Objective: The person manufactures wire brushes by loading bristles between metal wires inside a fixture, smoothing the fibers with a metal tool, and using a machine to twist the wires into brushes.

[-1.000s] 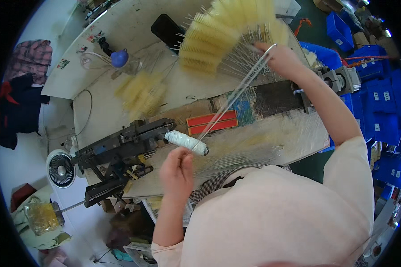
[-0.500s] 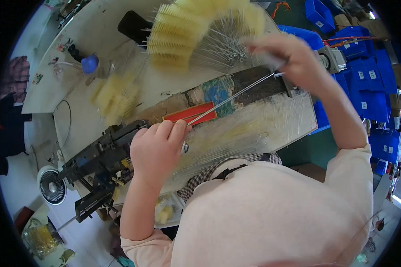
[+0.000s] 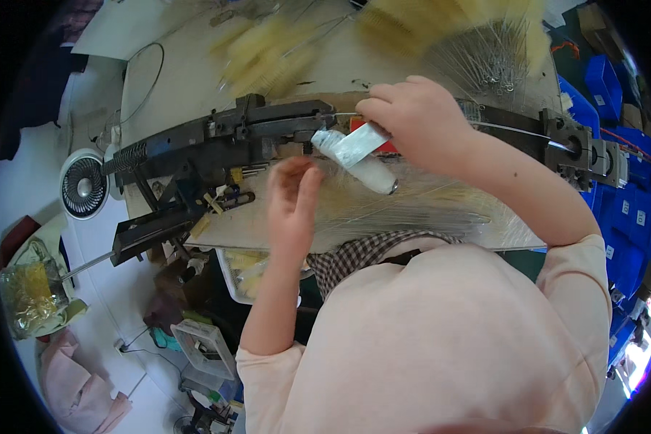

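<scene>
My right hand (image 3: pixel 421 121) is closed, fingertips pinched on a thin metal wire (image 3: pixel 513 129) above the bench. The wire stretches right to a dark metal clamp block (image 3: pixel 573 145). Left of my fingers, a short length of wire meets the end of a long black machine (image 3: pixel 267 119). A handle wrapped in white plastic (image 3: pixel 358 160) slants below my right hand; whether the hand touches it I cannot tell. My left hand (image 3: pixel 293 199) is blurred beside the machine, its thumb apart from curled fingers and nothing visible in it.
Yellow bristle brushes with wire stems (image 3: pixel 456 32) lie along the bench's far side, blurred. Loose wires (image 3: pixel 412 219) lie near the front edge. A white fan (image 3: pixel 85 184) stands left, blue bins (image 3: pixel 629 210) right, and a white tray (image 3: pixel 231 278) below the bench.
My left hand has let go of the wire's left end and dropped beside the machine. My right hand has moved left from the wire's far end. The white handle now shows; the view has shifted.
</scene>
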Demonstrator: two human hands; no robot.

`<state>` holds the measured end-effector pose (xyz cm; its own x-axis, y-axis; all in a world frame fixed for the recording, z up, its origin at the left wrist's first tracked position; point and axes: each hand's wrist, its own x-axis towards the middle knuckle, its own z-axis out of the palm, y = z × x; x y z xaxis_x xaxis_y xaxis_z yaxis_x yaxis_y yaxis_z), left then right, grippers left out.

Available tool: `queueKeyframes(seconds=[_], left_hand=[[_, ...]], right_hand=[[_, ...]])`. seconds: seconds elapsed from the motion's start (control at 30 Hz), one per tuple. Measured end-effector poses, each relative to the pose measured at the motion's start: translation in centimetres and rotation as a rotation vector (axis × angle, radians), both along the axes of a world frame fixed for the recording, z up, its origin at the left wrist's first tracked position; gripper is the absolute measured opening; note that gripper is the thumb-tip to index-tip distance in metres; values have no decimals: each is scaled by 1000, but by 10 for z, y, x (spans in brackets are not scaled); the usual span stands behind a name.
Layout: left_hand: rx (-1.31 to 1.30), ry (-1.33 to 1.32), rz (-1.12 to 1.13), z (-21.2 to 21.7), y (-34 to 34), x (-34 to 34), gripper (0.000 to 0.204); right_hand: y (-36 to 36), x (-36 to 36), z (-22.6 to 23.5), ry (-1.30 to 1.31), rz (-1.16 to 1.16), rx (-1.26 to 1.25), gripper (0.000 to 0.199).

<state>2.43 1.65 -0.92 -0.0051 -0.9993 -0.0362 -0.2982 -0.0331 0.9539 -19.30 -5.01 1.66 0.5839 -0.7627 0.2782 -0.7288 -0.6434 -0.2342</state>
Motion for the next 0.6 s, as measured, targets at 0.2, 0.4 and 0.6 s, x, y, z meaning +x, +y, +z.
queueKeyframes(seconds=[0.2,0.4,0.6], left_hand=[[698,1055,-173,25,-20,-49,36],[375,-170,-223,-43,-23,-38,50],[50,246,-70,-61,-18,-45,51]], right_hand=[[-12,3,4,-75,-14,338,26],[-17,4,8,-9,54,300,15],[15,14,-1,0,139,-176,34]])
